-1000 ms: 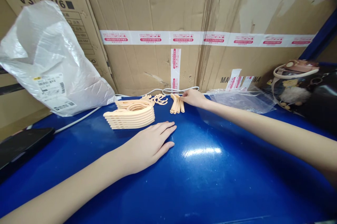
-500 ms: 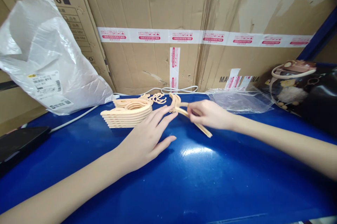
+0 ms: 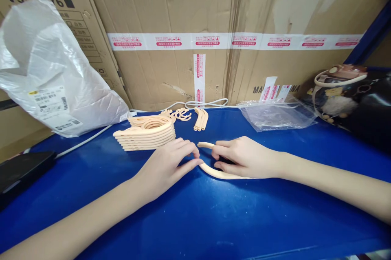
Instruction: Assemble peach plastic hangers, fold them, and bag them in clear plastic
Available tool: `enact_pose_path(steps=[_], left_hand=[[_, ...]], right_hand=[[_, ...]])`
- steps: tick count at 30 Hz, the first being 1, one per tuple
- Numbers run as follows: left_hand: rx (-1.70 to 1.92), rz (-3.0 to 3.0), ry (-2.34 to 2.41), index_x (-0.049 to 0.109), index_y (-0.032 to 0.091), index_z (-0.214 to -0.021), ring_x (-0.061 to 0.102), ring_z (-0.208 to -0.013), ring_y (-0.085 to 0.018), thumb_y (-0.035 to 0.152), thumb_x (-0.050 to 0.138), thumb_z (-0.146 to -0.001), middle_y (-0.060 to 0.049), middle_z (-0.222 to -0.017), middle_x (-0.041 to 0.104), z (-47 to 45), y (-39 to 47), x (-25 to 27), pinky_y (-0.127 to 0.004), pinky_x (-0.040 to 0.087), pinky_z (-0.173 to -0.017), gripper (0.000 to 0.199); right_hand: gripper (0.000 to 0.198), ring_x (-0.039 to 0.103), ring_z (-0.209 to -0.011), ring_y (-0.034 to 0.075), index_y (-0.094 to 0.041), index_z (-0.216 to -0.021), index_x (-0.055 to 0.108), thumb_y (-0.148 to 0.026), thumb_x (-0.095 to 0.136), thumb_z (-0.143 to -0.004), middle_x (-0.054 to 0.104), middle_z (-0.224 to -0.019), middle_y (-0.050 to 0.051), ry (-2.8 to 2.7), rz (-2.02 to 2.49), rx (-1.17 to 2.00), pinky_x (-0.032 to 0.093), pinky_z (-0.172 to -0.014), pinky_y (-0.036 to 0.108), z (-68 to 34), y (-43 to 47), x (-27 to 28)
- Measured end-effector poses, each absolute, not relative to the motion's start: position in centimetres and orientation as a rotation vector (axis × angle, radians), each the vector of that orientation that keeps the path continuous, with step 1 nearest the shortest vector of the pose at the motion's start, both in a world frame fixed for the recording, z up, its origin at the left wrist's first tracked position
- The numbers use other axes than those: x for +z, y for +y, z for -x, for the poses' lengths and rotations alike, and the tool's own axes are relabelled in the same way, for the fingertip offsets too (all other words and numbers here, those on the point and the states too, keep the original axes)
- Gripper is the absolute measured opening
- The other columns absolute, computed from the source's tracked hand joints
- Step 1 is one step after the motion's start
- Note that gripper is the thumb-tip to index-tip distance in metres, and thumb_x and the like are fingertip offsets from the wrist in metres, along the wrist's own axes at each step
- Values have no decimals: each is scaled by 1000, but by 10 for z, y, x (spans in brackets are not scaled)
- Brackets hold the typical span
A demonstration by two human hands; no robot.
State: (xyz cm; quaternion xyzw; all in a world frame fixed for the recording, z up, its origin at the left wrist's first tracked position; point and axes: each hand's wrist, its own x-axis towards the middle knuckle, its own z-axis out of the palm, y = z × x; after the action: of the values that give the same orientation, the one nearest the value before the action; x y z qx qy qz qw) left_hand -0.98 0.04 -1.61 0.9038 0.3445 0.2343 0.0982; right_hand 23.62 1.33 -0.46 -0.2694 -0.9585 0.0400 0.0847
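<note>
A beige curved hanger arm (image 3: 222, 174) lies low over the blue table, most of its far end hidden under my right hand (image 3: 244, 158). That hand is closed on it from above, with another slim curved end (image 3: 206, 145) showing past its fingers. My left hand (image 3: 177, 162) pinches the hanger arm's near tip between thumb and fingertips. Just behind my left hand sits a neat stack of beige hanger parts (image 3: 146, 137). Several loose curved pieces (image 3: 200, 120) lie behind the hands, beside a small heap of beige hooks (image 3: 181, 114).
Large cardboard boxes (image 3: 171, 72) form the back wall. A white plastic bag (image 3: 61, 76) leans at left, above a black device (image 3: 24, 172) with a white cable (image 3: 82, 142). A clear plastic bag (image 3: 277, 117) and a brown-lidded bottle (image 3: 336, 93) are at right.
My right hand has drawn the beige piece down toward me, away from the loose curved pieces. My left hand has gone from spread fingers to a pinch on its tip.
</note>
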Motion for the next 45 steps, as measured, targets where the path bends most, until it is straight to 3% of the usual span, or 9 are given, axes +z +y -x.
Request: enact_pose_path(steps=[5, 7, 12, 14, 17, 24, 30, 37, 45], left_hand=[[633, -2672, 954, 57, 23, -107, 57, -89, -17, 32, 55, -95, 0, -99, 61, 7, 0, -20, -28, 44, -76, 16], [571, -2727, 866, 57, 24, -109, 56, -96, -17, 29, 52, -96, 0, -107, 61, 6, 1, -20, -29, 43, -81, 15], [531, -2729, 859, 58, 23, -102, 55, -92, -16, 25, 49, -98, 0, -102, 60, 9, 3, -17, -28, 43, -80, 11], [558, -2720, 860, 57, 23, -101, 55, -93, -16, 24, 49, -97, 0, -104, 60, 9, 2, -17, -28, 43, -80, 9], [599, -2710, 874, 57, 22, -99, 56, -93, -16, 23, 51, -96, -1, -104, 62, 10, 2, -17, -29, 43, -80, 7], [701, -2801, 847, 62, 21, -95, 56, -88, -17, 21, 54, -95, 0, -95, 66, 8, 2, -18, -28, 43, -76, 7], [777, -2884, 806, 64, 20, -91, 55, -84, -15, 17, 52, -95, 0, -95, 64, 9, 2, -19, -27, 41, -72, 13], [799, -2992, 832, 67, 21, -90, 55, -80, -14, 19, 49, -97, -1, -93, 62, 10, 2, -20, -26, 40, -68, 19], [736, -3115, 819, 68, 19, -93, 55, -80, -15, 20, 47, -98, -2, -95, 62, 8, -1, -21, -27, 41, -69, 21]], right_hand=[[31, 62, -77, 16, -19, -126, 47, -27, 41, -98, 65, -109, 7, -2830, 806, 112, 42, -66, 26, -237, 12, -7], [35, 63, -76, 17, -16, -130, 42, -25, 43, -97, 67, -105, 8, -2771, 879, 142, 42, -64, 26, -237, 13, -9], [19, 52, -55, 13, -15, -109, 53, -24, 49, -93, 60, -69, -1, -2603, 1119, 237, 34, -54, 24, -239, 21, -11], [10, 52, -59, 12, -17, -94, 58, -25, 52, -92, 59, -70, -1, -2572, 1107, 277, 34, -56, 23, -240, 24, -10], [16, 53, -68, 14, -17, -85, 62, -27, 52, -93, 61, -78, 3, -2526, 1090, 295, 36, -62, 25, -243, 26, -8], [24, 54, -64, 13, -17, -97, 62, -40, 59, -89, 61, -74, 0, -2342, 1186, 687, 39, -57, 24, -247, 34, -10], [28, 55, -64, 13, -16, -87, 62, -44, 64, -83, 62, -72, 0, -2277, 1135, 917, 42, -57, 25, -250, 43, -14], [28, 51, -60, 11, -15, -86, 63, -43, 67, -81, 60, -68, -1, -2277, 1125, 983, 39, -54, 23, -248, 41, -13], [28, 50, -58, 11, -16, -95, 66, -42, 59, -88, 59, -68, -2, -2393, 1115, 833, 37, -52, 23, -240, 23, -7]])
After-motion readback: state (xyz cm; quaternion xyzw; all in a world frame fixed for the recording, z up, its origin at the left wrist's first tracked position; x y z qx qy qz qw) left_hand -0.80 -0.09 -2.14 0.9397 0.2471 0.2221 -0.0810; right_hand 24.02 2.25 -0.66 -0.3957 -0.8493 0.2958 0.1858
